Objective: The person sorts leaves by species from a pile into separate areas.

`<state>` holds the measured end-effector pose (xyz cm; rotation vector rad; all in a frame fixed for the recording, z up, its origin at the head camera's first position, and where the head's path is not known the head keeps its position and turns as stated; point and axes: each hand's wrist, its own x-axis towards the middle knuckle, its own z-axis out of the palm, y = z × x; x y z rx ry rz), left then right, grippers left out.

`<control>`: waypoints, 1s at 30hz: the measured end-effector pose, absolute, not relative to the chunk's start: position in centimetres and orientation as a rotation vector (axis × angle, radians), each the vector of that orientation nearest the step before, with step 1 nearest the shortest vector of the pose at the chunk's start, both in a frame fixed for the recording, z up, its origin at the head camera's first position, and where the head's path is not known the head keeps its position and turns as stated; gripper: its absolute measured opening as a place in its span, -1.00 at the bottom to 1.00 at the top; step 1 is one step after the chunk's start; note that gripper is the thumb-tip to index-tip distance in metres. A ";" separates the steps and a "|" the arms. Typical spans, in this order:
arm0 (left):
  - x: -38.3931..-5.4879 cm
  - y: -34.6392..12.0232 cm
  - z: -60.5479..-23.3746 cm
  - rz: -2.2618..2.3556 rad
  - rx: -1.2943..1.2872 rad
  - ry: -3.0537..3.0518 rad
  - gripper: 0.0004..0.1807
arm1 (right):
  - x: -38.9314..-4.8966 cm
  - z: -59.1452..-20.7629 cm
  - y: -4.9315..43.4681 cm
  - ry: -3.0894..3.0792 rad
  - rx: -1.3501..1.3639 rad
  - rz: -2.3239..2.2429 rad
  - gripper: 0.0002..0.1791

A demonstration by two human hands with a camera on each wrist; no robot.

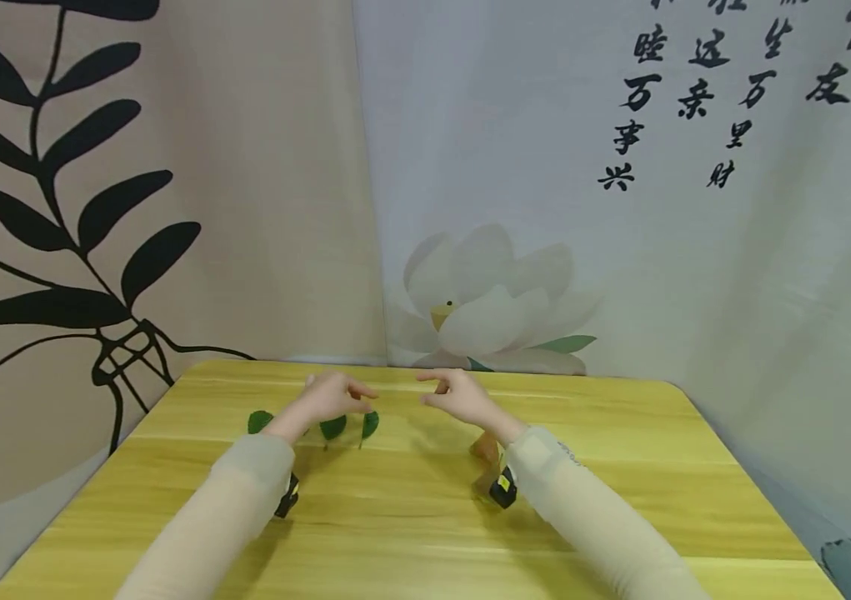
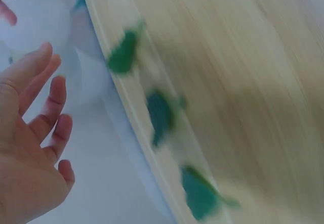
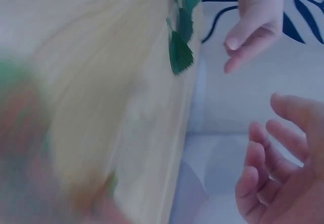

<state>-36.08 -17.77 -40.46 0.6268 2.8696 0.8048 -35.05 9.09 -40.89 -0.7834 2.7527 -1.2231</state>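
Both hands hover above the far part of the table, apart and facing each other. My left hand (image 1: 333,397) has loosely bent fingers with nothing between them; it is nearest to three green leaves (image 1: 332,427) on the table. In the left wrist view those toothed leaves (image 2: 121,54) lie in a row along the table's edge. My right hand (image 1: 463,396) also hangs loosely curled and holds nothing. Under the right wrist lies a reddish-brown leaf (image 1: 485,448), partly hidden by the arm. Blurred red and green shapes (image 3: 23,118) fill the right wrist view's left side.
A yellow wood-grain table (image 1: 395,533) with rounded far corners spans the view. Behind it hangs a cloth backdrop (image 1: 282,167) with printed dark leaves, a lotus and brush characters. A black wrist device (image 1: 503,487) sits under each forearm.
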 end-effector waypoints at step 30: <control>-34.1 -1.9 -43.6 0.817 1.311 2.448 -0.43 | -25.9 -45.9 27.7 2.663 -0.550 -1.340 -0.70</control>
